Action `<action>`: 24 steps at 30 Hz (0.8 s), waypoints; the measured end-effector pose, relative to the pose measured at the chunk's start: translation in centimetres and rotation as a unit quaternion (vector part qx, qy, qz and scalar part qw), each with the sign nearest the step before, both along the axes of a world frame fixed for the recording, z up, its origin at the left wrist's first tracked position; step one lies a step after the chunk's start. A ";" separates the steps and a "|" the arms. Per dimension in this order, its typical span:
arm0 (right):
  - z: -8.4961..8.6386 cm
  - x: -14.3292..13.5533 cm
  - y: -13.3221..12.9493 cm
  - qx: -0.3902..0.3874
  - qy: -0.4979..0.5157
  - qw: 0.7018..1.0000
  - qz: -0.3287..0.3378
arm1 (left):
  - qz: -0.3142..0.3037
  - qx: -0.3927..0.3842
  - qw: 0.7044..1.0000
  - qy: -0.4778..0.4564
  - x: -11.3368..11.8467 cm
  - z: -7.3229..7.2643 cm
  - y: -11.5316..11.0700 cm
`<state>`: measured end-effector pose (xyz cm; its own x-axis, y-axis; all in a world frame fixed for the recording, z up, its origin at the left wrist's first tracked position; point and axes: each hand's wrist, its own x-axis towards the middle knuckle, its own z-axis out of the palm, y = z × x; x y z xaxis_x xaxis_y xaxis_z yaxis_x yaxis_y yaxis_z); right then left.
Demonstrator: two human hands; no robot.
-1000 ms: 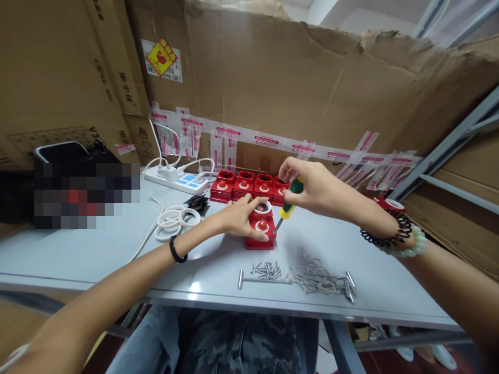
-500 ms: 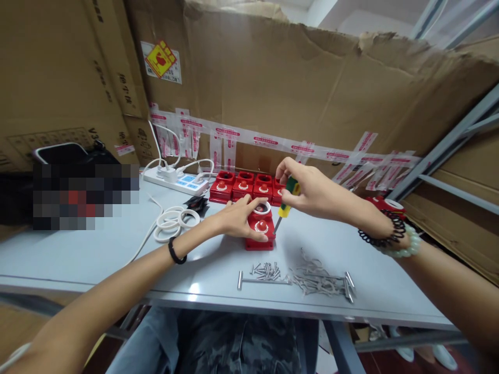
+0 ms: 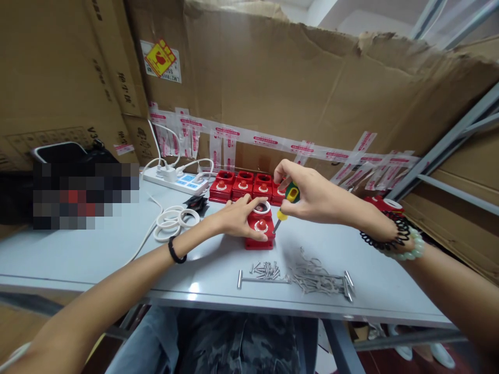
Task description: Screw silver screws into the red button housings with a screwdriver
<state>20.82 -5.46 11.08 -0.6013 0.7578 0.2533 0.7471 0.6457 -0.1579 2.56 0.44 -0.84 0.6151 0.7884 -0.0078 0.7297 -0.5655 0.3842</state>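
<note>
My left hand [image 3: 238, 215] grips a red plastic box [image 3: 259, 244] with a domed red button and a white ring, its fingers along the far and left sides and the thumb across the front. In my right hand [image 3: 302, 189] is a green-and-yellow screwdriver [image 3: 283, 214], tilted, its tip at the right edge of the red box. Whether a screw sits under the tip is too small to tell. Behind my hands stands a row of similar red boxes [image 3: 221, 191]. Nearer the front edge lie a pile of loose screws [image 3: 267, 270] and metal T-shaped rods [image 3: 265, 281].
White rings [image 3: 189, 218] and small black packets [image 3: 196, 203] lie on the left of the table [image 3: 218, 270]. A white power strip [image 3: 177, 180] with plugged cables stands behind them. Cardboard [image 3: 273, 78] walls the back. More red parts [image 3: 384, 205] sit by the metal rack [image 3: 440, 140].
My right hand has turned the screwdriver slightly, so its handle shows a different side and leans more. My left hand and the red box have stayed in place.
</note>
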 end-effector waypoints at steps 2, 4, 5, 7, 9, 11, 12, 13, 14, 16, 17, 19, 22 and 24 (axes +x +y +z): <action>-0.2 0.0 0.2 0.030 -0.014 0.999 -0.029 | 0.003 -0.001 1.000 0.003 0.0 0.0 0.0; -0.4 0.0 0.5 0.057 -0.036 0.995 -0.073 | 0.003 -0.002 1.000 0.005 0.0 0.0 0.0; -0.4 0.1 0.6 0.062 -0.047 0.993 -0.091 | 0.002 -0.002 1.000 0.006 0.0 0.0 -0.1; -0.3 0.3 0.7 0.054 -0.058 0.992 -0.096 | -0.002 -0.002 1.000 0.004 0.0 0.1 -0.1; 0.1 0.5 0.6 0.034 -0.048 0.996 -0.065 | -0.002 -0.002 1.000 0.002 0.0 0.2 -0.2; 0.5 0.6 0.3 0.010 -0.038 0.999 -0.035 | 0.000 -0.003 1.000 0.002 0.0 0.2 -0.2; 0.6 0.6 0.2 0.000 -0.036 0.999 -0.027 | 0.001 -0.004 1.000 0.003 0.0 0.2 -0.2; 0.7 0.5 0.1 -0.007 -0.037 0.999 -0.022 | 0.001 -0.006 1.000 0.005 0.0 0.2 -0.2; 0.7 0.5 0.1 -0.009 -0.037 0.999 -0.023 | 0.002 -0.006 1.000 0.006 0.0 0.2 -0.2; 0.6 0.3 0.1 0.002 -0.034 0.998 -0.043 | 0.004 -0.005 1.000 0.009 0.0 0.1 -0.1; 0.5 0.2 0.2 0.012 -0.031 0.998 -0.058 | 0.003 -0.003 1.000 0.008 0.0 0.1 -0.1; 0.4 0.2 0.4 0.024 -0.026 0.997 -0.074 | -0.001 -0.002 1.000 0.005 0.0 0.2 -0.1; 0.3 0.3 0.5 -0.002 -0.014 0.999 -0.038 | -0.005 -0.003 1.000 0.002 0.0 0.2 -0.1; 0.3 0.3 0.4 -0.017 0.001 1.000 -0.013 | -0.005 -0.002 1.000 0.002 0.0 0.1 0.0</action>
<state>21.17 -5.05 11.34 -0.5803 0.7816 0.2288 0.7634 0.6199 -0.1814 2.54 0.42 -0.74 0.6222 0.7828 -0.0129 0.7258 -0.5705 0.3843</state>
